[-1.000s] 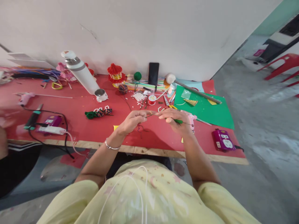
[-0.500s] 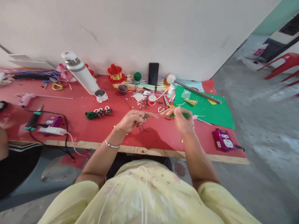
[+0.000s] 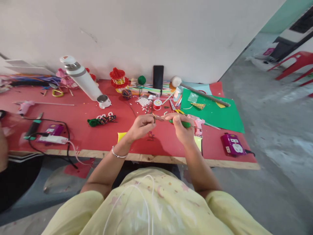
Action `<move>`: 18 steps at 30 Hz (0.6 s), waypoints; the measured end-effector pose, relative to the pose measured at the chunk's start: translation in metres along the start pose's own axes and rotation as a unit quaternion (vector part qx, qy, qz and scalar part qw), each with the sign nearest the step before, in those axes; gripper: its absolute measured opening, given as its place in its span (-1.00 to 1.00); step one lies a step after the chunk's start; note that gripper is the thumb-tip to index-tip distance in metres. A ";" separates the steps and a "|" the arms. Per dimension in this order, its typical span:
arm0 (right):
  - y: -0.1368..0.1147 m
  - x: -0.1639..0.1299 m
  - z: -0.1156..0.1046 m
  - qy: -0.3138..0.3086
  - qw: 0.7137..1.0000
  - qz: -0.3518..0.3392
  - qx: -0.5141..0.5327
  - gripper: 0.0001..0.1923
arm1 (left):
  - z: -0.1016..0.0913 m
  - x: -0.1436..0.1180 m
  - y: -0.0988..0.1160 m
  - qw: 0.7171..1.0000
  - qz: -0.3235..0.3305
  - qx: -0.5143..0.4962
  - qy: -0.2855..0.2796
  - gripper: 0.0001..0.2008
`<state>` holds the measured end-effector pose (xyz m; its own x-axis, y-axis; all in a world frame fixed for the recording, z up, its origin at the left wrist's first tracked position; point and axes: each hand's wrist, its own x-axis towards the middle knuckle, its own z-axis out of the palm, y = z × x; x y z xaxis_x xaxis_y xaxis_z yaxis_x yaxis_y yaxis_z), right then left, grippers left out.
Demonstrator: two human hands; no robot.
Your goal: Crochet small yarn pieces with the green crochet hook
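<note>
My right hand [image 3: 181, 128] grips a thin crochet hook with a green handle [image 3: 184, 124], its metal tip pointing left toward my left hand. My left hand [image 3: 141, 125] pinches a small piece of dark yarn work [image 3: 151, 134], whose loose ends dangle just above the red table [image 3: 83, 137]. The two hands nearly touch at the fingertips over the table's near middle. A silver bangle sits on my left wrist. A yellow paper sheet [image 3: 121, 135] lies on the table under my hands.
A white flask [image 3: 80, 78] and its cup [image 3: 104, 101], a green and beaded crochet piece [image 3: 101, 119], a red thread spool [image 3: 157, 104], yarn balls, straws, a phone [image 3: 158, 77], a green sheet [image 3: 215, 114] and purple socket boxes [image 3: 231, 145] lie about. Another person sits at the far left.
My right hand drew back left and brought the hook to my left hand's fingers. Both hands sit slightly further forward over the yellow paper, and the view shifted a little.
</note>
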<state>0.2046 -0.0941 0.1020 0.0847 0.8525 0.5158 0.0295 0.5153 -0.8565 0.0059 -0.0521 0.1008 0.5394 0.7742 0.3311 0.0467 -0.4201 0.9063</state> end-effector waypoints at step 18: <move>0.004 -0.001 0.008 0.075 0.996 0.052 0.002 -0.21 | 0.000 -0.009 0.006 0.997 0.031 0.047 0.050 -0.67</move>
<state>0.1966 -0.0926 0.0983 0.2349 0.8786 0.4157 0.0094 0.4256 -0.9049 0.0012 -0.0621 0.1034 0.4573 0.7867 0.4147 0.0972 -0.5077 0.8560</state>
